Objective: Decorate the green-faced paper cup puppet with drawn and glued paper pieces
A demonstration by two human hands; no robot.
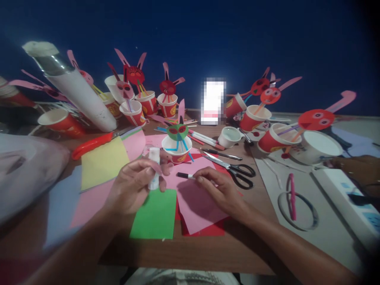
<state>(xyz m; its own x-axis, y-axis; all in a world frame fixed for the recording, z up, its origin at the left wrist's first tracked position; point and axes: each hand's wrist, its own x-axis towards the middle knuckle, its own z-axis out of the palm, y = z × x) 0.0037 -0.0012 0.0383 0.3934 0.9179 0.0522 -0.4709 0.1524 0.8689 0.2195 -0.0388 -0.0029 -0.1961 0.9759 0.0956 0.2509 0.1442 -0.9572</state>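
My left hand (133, 180) is closed around a small white tube (154, 183) that looks like a glue stick, upright above the green paper (154, 215). A pinkish piece shows at its fingertips, too blurred to make out. Between the thumb and fingers of my right hand (218, 188) is a marker (184, 175), its black end pointing left over the pink paper (198, 213). Just beyond both hands, a green paper face (177, 132) with red eyes and blue legs sits on a paper cup (179, 157). Black-handled scissors (237, 172) lie right of my right hand.
Several red cups with paper faces line the back, one being a red face (168, 87). A red-handled cutter (93, 145) lies on yellow paper (103, 166). To the right are a white mug (230, 137), a power strip (347, 202) and another person's hand (350, 168).
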